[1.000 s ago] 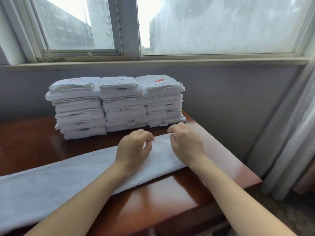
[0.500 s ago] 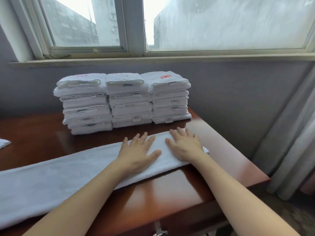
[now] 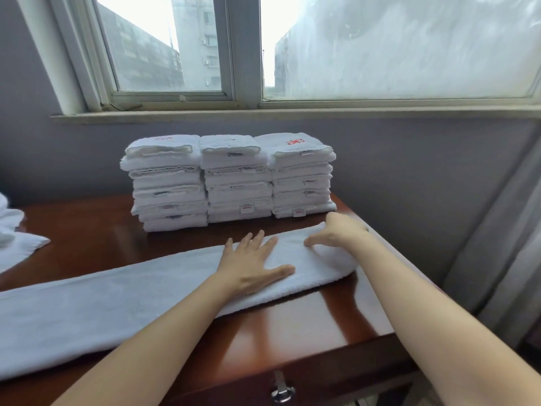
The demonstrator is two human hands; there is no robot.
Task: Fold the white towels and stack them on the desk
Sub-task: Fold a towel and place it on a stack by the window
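Observation:
A long white towel point(image 3: 117, 300), folded into a narrow strip, lies across the dark red wooden desk point(image 3: 292, 326) from the left edge to the right. My left hand point(image 3: 251, 265) presses flat on it with fingers spread. My right hand point(image 3: 336, 234) grips the towel's right end, which is lifted and curled over toward the left. Behind them, three stacks of folded white towels point(image 3: 228, 183) stand side by side against the wall, each several high.
More loose white towels point(image 3: 14, 230) lie at the desk's far left. A window with a sill is above the stacks. Grey curtains point(image 3: 503, 230) hang to the right of the desk. A drawer handle point(image 3: 282, 389) is on the desk front.
My right hand went from pressing flat on the towel's right end to gripping it and lifting it over toward the left. My left hand stays flat on the towel.

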